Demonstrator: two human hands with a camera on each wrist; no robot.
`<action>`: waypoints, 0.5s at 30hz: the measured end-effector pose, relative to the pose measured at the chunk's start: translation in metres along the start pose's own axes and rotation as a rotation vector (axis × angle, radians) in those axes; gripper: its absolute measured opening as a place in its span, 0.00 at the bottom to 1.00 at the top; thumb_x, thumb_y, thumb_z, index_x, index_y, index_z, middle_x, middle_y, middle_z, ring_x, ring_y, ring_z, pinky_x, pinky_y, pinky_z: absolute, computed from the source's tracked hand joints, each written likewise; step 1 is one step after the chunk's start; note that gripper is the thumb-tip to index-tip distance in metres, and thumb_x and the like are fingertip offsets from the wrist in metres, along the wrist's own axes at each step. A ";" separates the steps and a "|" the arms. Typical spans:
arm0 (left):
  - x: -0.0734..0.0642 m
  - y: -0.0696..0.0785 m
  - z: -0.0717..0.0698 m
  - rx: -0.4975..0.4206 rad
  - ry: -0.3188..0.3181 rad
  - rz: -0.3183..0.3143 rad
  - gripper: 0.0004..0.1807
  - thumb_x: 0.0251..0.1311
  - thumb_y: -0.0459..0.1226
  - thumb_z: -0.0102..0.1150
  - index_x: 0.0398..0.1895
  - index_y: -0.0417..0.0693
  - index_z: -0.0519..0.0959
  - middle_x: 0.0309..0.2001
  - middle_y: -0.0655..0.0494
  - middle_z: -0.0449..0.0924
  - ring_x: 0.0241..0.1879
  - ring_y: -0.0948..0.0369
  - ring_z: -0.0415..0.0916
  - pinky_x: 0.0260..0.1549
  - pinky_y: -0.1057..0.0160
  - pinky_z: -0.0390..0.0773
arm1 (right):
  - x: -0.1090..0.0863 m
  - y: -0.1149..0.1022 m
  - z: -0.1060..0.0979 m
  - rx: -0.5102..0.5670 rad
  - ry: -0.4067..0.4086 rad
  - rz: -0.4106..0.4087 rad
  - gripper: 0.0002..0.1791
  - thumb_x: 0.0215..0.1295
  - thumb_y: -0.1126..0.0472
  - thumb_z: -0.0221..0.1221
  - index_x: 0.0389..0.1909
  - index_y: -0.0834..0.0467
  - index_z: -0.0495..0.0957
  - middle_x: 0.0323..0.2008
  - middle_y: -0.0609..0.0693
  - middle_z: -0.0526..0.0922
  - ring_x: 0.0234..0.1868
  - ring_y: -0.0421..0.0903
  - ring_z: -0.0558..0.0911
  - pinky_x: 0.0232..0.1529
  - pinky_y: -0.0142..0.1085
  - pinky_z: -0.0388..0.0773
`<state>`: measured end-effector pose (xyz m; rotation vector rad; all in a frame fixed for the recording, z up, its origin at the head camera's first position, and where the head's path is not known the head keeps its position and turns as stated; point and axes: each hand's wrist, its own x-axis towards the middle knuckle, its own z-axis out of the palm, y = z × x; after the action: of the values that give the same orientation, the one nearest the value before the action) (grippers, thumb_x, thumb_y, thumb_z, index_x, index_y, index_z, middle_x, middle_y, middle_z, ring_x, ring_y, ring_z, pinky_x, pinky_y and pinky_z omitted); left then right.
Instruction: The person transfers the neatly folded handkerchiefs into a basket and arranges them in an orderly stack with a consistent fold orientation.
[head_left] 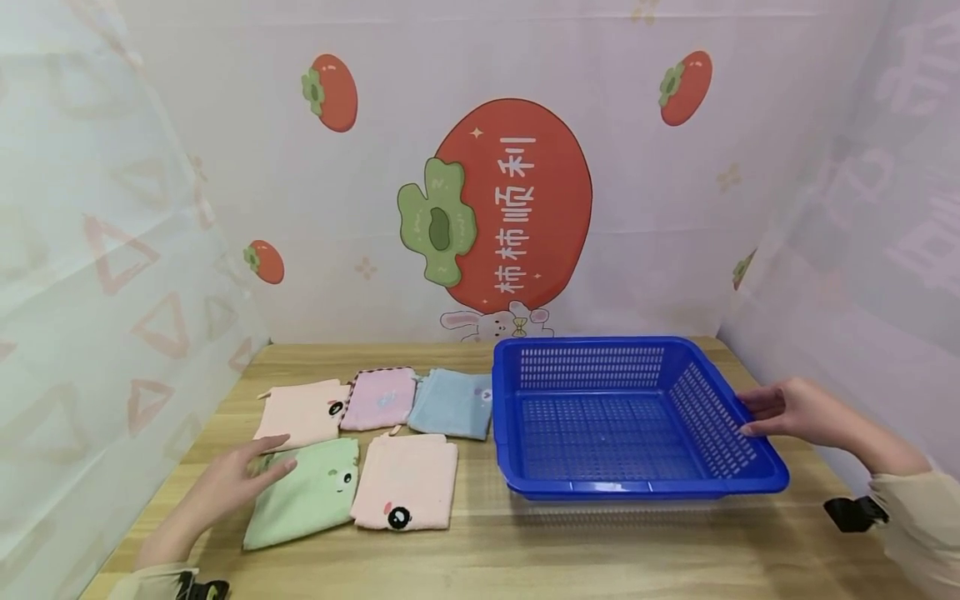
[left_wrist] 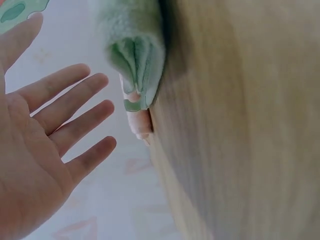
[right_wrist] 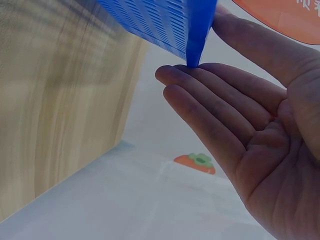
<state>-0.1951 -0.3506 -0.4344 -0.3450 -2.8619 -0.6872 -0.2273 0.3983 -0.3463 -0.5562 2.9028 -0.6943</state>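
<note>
At the right, my right hand (head_left: pixel 813 421) grips the side rim of a blue plastic basket (head_left: pixel 645 486), its thumb over the rim. In the right wrist view, the fingers (right_wrist: pixel 210 110) lie under the rim's edge. My left hand (head_left: pixel 228 483) hovers with spread fingers over the left edge of a folded green towel (head_left: pixel 311 492), holding nothing. Beside that towel lies a folded pink towel (head_left: pixel 408 479) with an embroidered eye. Behind them are another pink towel (head_left: pixel 300 410), a lilac towel (head_left: pixel 378 400) with a checked edge and a light blue towel (head_left: pixel 448 404).
The wooden table (head_left: pixel 480 554) reaches back to a wall sheet (head_left: pixel 637 275) printed with persimmons. White sheets also hang along both sides. The basket's left rim stands close to the light blue towel.
</note>
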 end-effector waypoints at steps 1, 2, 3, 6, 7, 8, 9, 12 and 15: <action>0.000 -0.001 0.000 -0.005 -0.007 -0.005 0.28 0.62 0.52 0.57 0.57 0.41 0.75 0.56 0.38 0.76 0.56 0.37 0.71 0.50 0.36 0.70 | 0.000 0.000 0.000 0.003 0.000 -0.003 0.32 0.53 0.56 0.69 0.49 0.78 0.75 0.43 0.71 0.81 0.34 0.36 0.85 0.32 0.29 0.82; 0.001 -0.002 0.000 -0.010 -0.015 -0.011 0.28 0.62 0.52 0.57 0.57 0.41 0.75 0.57 0.39 0.76 0.57 0.37 0.70 0.50 0.36 0.69 | 0.000 0.001 0.000 0.006 0.001 -0.006 0.31 0.53 0.56 0.68 0.49 0.78 0.74 0.43 0.71 0.81 0.33 0.36 0.85 0.32 0.29 0.82; 0.001 -0.003 0.000 -0.012 -0.021 -0.017 0.28 0.61 0.52 0.57 0.57 0.41 0.76 0.57 0.39 0.75 0.57 0.37 0.70 0.50 0.36 0.69 | 0.000 0.001 0.000 0.009 0.002 -0.008 0.31 0.53 0.57 0.68 0.49 0.78 0.74 0.43 0.71 0.81 0.33 0.36 0.85 0.32 0.29 0.81; 0.001 -0.005 0.000 -0.013 -0.040 -0.034 0.28 0.61 0.53 0.57 0.55 0.41 0.77 0.56 0.39 0.76 0.57 0.37 0.70 0.50 0.36 0.70 | 0.000 0.001 0.000 0.017 0.002 -0.005 0.31 0.53 0.57 0.68 0.49 0.79 0.74 0.43 0.71 0.81 0.34 0.36 0.85 0.32 0.29 0.81; 0.001 -0.006 0.000 -0.012 -0.045 -0.038 0.28 0.61 0.53 0.57 0.55 0.42 0.77 0.56 0.39 0.77 0.57 0.37 0.70 0.50 0.36 0.70 | 0.000 0.001 0.000 0.017 0.002 0.000 0.32 0.53 0.57 0.68 0.49 0.78 0.74 0.43 0.71 0.81 0.34 0.36 0.85 0.32 0.29 0.82; 0.000 -0.007 0.000 -0.008 -0.048 -0.041 0.28 0.60 0.53 0.58 0.54 0.42 0.77 0.55 0.40 0.77 0.56 0.37 0.70 0.49 0.36 0.70 | 0.000 0.000 0.000 0.016 0.003 0.005 0.32 0.53 0.57 0.68 0.49 0.78 0.74 0.43 0.71 0.81 0.34 0.36 0.85 0.32 0.29 0.82; 0.000 -0.007 0.000 -0.004 -0.050 -0.044 0.28 0.60 0.53 0.58 0.54 0.42 0.78 0.55 0.40 0.77 0.56 0.37 0.71 0.49 0.37 0.70 | 0.000 0.000 0.000 0.014 0.003 0.010 0.32 0.53 0.56 0.68 0.49 0.78 0.74 0.43 0.71 0.81 0.34 0.37 0.85 0.32 0.29 0.82; 0.000 -0.007 -0.001 0.002 -0.062 -0.044 0.27 0.59 0.53 0.60 0.53 0.42 0.78 0.53 0.39 0.78 0.55 0.36 0.71 0.48 0.36 0.71 | 0.000 0.000 0.000 0.008 0.005 0.018 0.32 0.53 0.56 0.68 0.50 0.78 0.74 0.44 0.71 0.81 0.34 0.37 0.85 0.32 0.29 0.81; 0.001 -0.007 -0.001 -0.001 -0.075 -0.047 0.28 0.57 0.52 0.62 0.53 0.41 0.78 0.52 0.38 0.78 0.54 0.36 0.71 0.48 0.36 0.71 | 0.000 0.001 0.000 0.007 0.008 0.014 0.31 0.53 0.57 0.68 0.50 0.77 0.74 0.44 0.71 0.81 0.34 0.37 0.85 0.32 0.29 0.81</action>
<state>-0.1978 -0.3568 -0.4358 -0.3113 -2.9491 -0.6983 -0.2274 0.3993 -0.3469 -0.5330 2.9080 -0.7063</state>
